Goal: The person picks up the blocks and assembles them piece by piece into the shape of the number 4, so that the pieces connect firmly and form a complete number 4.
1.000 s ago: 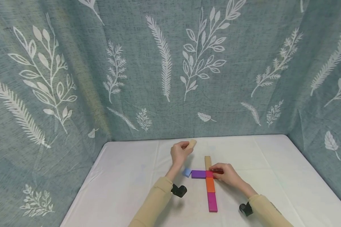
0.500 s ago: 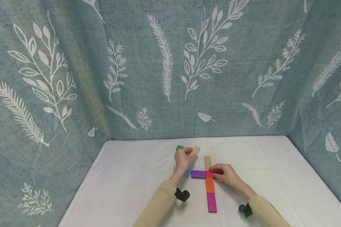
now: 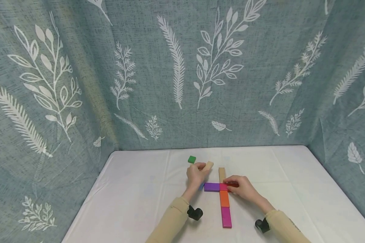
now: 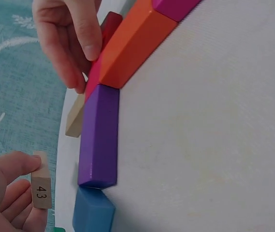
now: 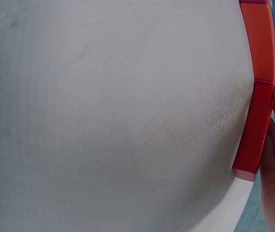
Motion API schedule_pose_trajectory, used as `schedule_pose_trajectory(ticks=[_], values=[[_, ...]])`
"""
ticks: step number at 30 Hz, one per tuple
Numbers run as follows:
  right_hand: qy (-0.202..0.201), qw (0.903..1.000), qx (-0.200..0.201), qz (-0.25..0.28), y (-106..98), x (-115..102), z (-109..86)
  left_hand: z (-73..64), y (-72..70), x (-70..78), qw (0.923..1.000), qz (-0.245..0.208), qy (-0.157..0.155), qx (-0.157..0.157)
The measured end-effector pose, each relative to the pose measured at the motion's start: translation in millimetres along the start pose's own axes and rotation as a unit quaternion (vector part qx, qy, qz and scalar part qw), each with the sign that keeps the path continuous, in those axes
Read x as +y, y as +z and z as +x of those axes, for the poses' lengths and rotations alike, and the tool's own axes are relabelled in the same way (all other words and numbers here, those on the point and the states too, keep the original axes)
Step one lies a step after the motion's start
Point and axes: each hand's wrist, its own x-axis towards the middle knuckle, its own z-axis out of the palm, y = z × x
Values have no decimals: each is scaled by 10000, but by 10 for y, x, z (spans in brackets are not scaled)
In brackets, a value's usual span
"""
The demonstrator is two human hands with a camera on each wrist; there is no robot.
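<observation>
My left hand (image 3: 195,174) pinches a plain wooden block (image 3: 209,165) above the table, left of a pale wooden block (image 3: 221,174) lying flat. In the left wrist view, the held block (image 4: 41,181) bears the digits 43. Coloured blocks lie end to end as a cross: purple block (image 3: 212,187), pinkish-red block (image 3: 223,186), orange block (image 3: 224,198), magenta block (image 3: 226,217) and dark red block (image 5: 254,130). With thumb and fingers, my right hand (image 3: 243,186) holds the red part of the cross, partly covering it. Partly hidden by my left hand, a blue block (image 4: 93,209) touches the purple one's end.
A small green block (image 3: 192,159) lies near the far side of the white-covered table (image 3: 130,189). Behind it hangs a leaf-patterned curtain (image 3: 182,84). Both wrists carry a black camera.
My left hand, with the wooden block, has come down and slightly right, nearer the cross. The green block has come into sight behind it. My right hand has stayed in place.
</observation>
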Motion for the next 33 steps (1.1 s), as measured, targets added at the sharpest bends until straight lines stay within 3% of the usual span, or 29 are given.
schedule_pose_trajectory(ticks=[6,23,33], values=[[25,10000,-2,9,4,-2,4,-32,13,-38,9998,25,-180,-72],[-18,10000,-8,29,-6,-1,7,-56,71,-184,9995,44,-265,-162],[-111,9999,17,-21,-7,20,12,-97,84,-192,9995,92,-279,-81]])
